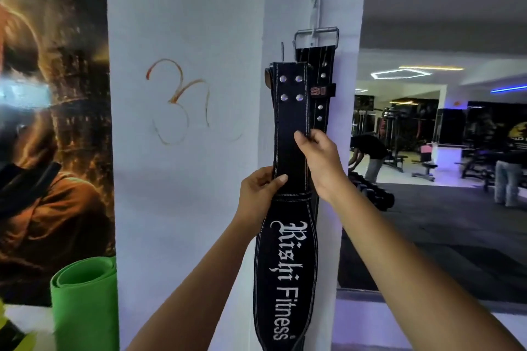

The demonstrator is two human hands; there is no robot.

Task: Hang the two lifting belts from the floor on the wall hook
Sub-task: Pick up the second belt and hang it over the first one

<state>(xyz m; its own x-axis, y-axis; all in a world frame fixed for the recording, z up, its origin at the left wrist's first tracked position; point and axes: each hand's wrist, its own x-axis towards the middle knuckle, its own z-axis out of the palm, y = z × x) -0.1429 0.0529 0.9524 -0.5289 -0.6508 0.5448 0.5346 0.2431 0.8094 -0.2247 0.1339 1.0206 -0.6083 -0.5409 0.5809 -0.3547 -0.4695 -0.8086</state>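
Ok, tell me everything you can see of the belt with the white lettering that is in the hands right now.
The lettered belt is black, suede-like, with pale stitching along its edges and white lettering reading "Rishi Fitness" down its wide middle. Its narrower upper end carries four metal rivets and a brown tab at the top left; no buckle shows. It is held upright against the white pillar. The left hand pinches its left edge, the right hand its right edge higher up. It overlaps the hung belt behind, and its bottom runs out of frame.

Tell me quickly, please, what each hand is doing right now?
Left hand: closed on the front belt, at its left edge.
Right hand: closed on the same belt, higher up at its right edge.
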